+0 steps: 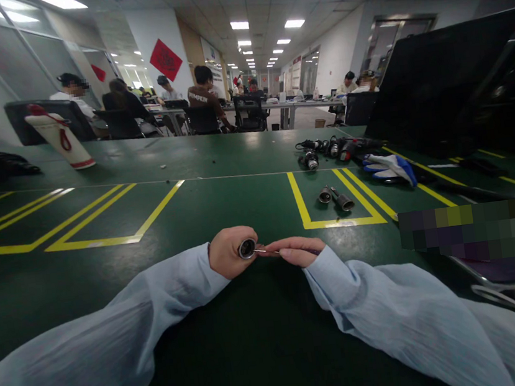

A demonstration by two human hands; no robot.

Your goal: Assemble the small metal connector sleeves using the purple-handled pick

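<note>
My left hand (228, 253) is closed round a small round metal connector (247, 248), its open end facing me. My right hand (296, 251) pinches a thin metal pin or tool (265, 252) whose tip points into the connector. Both hands rest on the green table (220, 191) near its front middle. Two more metal connectors (336, 198) lie inside a yellow-taped box beyond my right hand.
A cluster of black and metal connectors (322, 149) and a white-and-blue glove (390, 167) lie at the far right. Dark monitors (450, 81) stand on the right. A white cup (61, 142) stands far left. Scissors (509, 293) lie near my right sleeve. Several people sit at desks behind.
</note>
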